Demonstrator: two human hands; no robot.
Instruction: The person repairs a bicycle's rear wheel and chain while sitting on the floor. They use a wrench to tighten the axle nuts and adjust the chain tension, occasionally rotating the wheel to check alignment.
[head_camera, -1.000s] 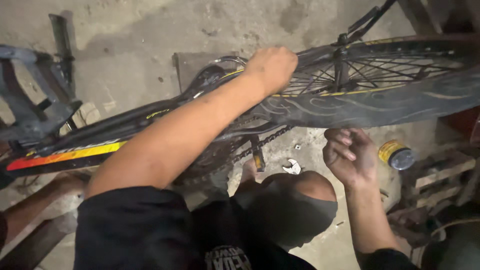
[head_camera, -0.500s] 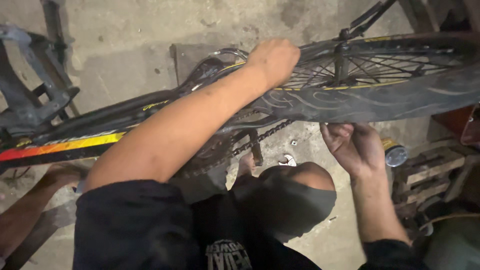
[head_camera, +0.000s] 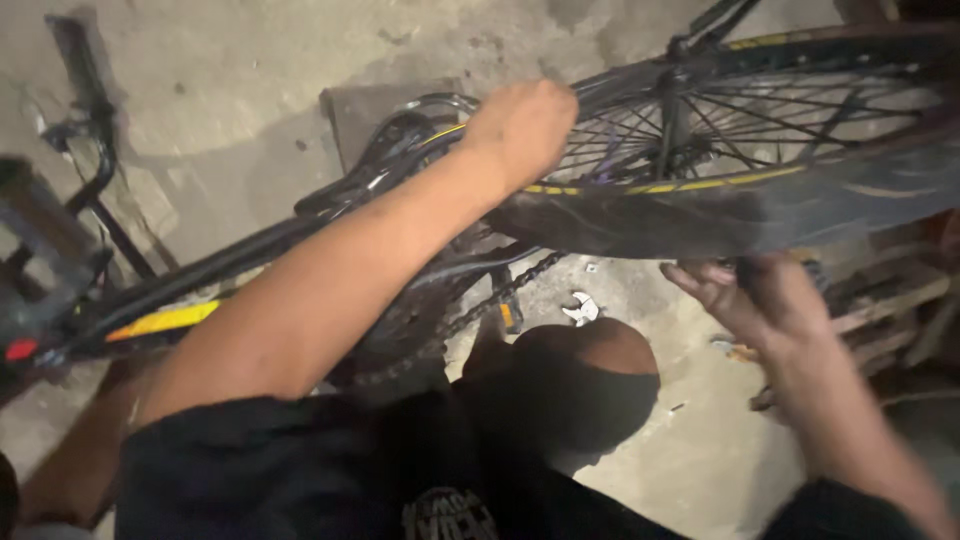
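the bicycle wheel (head_camera: 740, 130) lies across the upper right of your view, spokes and a yellow-striped rim showing, with its dark tyre (head_camera: 720, 215) running along the lower edge, a little blurred. the wheel sits in the bicycle frame (head_camera: 200, 275), which stretches down to the left as a dark tube with a yellow and red band near its far end.

your left hand (head_camera: 525, 130) is up on the wheel where it meets the frame, fingers curled closed into a fist over the rim and tyre there, the forearm reaching diagonally across the middle of the view. your right hand (head_camera: 755, 300) is just under the tyre at the right, palm turned up, fingers bent and partly closed against the underside of the tyre; whether they truly clamp it you cannot tell, as the hand is blurred.

below the left hand the chain (head_camera: 500, 295) hangs in a slanted line towards the dark chainring area, with a crank arm (head_camera: 505, 305) beside it. on the concrete floor (head_camera: 200, 90) under the chain lies a small pale metal part (head_camera: 580, 308), too small to identify. a flat grey slab (head_camera: 365, 120) lies on the floor behind the frame. wooden slats (head_camera: 885, 300) stand at the right edge, near your right hand. at the far left, dark bars and a pedal-like shape (head_camera: 40, 235) sit blurred. your dark-clothed body fills the bottom of the view.
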